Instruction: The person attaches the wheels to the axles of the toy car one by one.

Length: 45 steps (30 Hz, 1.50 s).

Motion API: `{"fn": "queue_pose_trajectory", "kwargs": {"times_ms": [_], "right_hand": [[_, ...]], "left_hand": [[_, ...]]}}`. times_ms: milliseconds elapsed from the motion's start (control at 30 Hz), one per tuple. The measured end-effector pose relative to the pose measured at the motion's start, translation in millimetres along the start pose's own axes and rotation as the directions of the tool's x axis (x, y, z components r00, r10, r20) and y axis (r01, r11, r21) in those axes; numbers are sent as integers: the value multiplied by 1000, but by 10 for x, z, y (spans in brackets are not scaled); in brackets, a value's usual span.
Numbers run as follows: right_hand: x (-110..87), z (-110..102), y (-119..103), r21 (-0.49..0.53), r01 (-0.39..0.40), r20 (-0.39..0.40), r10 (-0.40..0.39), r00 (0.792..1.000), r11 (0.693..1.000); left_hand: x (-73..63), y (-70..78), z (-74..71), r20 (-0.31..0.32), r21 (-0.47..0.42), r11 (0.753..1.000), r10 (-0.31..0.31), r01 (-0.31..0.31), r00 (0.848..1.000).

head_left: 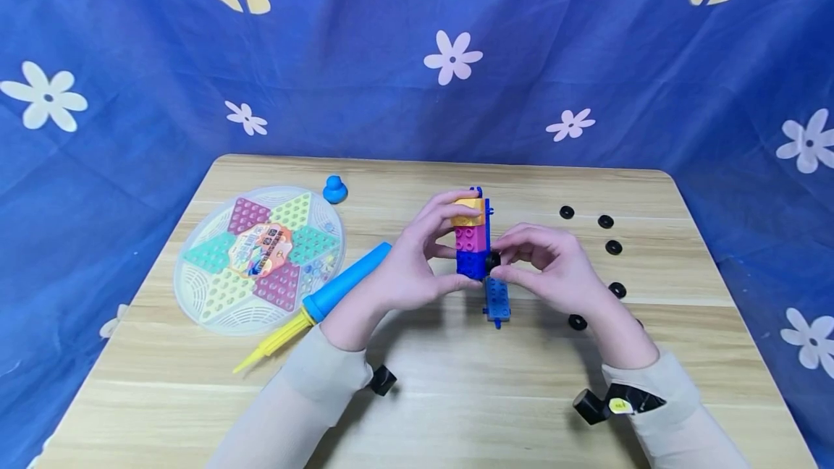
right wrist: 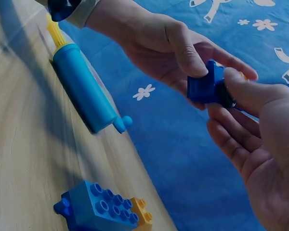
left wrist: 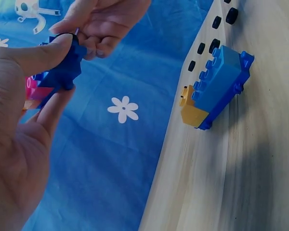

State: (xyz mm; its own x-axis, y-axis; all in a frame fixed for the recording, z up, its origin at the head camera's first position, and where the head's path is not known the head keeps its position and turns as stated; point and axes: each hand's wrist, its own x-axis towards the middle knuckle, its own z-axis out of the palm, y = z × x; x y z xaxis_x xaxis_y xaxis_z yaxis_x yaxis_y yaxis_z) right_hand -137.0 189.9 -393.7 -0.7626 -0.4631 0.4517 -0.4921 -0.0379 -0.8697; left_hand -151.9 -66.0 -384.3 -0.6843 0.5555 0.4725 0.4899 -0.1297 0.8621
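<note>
Left hand [head_left: 410, 266] curled round the brick stack [head_left: 469, 239]; right hand [head_left: 562, 266] pinching a black wheel [head_left: 493, 260] at its side
Head view: stack above the table [head_left: 456, 396], likely light, stiff; left wrist: its blue end [left wrist: 67, 71] gripped from opposite sides, sensibly; right wrist: wheel probably slick, best pinched by its rim.

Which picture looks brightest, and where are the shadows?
Head view: brightest, soft shadow on the table beneath the left hand; left wrist view: dimmer, shadow below the blue brick; right wrist view: also dim, dark streak beside the pump.
</note>
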Motion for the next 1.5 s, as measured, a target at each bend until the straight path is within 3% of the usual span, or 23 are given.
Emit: {"fn": "queue_pose_trajectory", "kwargs": {"times_ms": [233,500,800,1033,1200,1400,1500], "right_hand": [[-14,-56,22,57,-78,-8,79,997,995],[47,-57,61,114,-149,74,142,987,982],[109,-14,45,158,-208,133,188,973,965],[116,14,36,208,-218,141,191,971,954],[103,44,80,244,-184,102,163,981,952],[80,63,150,236,-129,-32,140,990,963],[75,69,165,234,-127,-84,150,985,964]], "left_hand": [[-2,19,34,-6,-97,995,19,-20,1000],[2,11,68,-3,-126,991,49,-49,999],[-13,-14,78,-12,-84,994,62,-63,998],[-30,-36,69,-38,76,995,71,-68,997],[-34,-51,53,-44,98,993,76,-71,996],[-15,-61,40,-58,55,994,96,-93,994],[18,-51,48,-97,14,999,51,-50,994]]}}
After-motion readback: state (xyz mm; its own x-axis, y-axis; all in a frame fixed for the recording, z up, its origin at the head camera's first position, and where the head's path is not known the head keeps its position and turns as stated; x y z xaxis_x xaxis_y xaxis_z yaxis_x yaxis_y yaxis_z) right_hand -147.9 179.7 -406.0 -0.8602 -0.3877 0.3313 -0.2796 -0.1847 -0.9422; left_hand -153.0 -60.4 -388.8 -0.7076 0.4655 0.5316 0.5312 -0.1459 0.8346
